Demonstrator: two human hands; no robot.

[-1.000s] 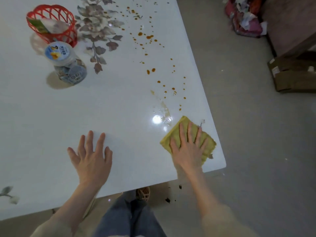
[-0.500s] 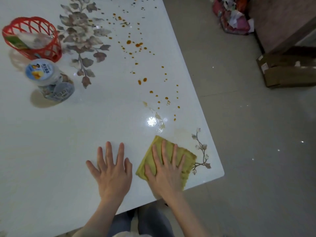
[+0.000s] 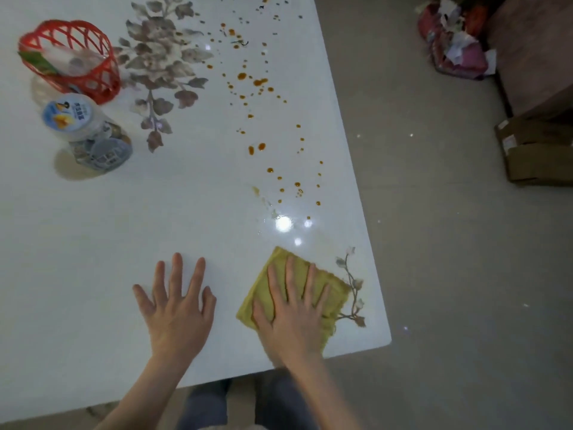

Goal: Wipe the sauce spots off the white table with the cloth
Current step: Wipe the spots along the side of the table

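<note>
Both hands flat on the white table (image 3: 93, 243) near its six o'clock edge: left hand (image 3: 176, 308) bare on the surface with fingers spread and gripping nothing, probably as a brace, right hand (image 3: 291, 311) pressing the yellow cloth (image 3: 328, 293) down at about five o'clock, fingers splayed and open across it rather than curled round it, likely to keep the whole pad in contact. Orange sauce spots (image 3: 257, 147) scattered from twelve o'clock down toward the cloth, untouched; red basket (image 3: 71, 60) and jar (image 3: 90, 138) well clear at ten o'clock.
</note>
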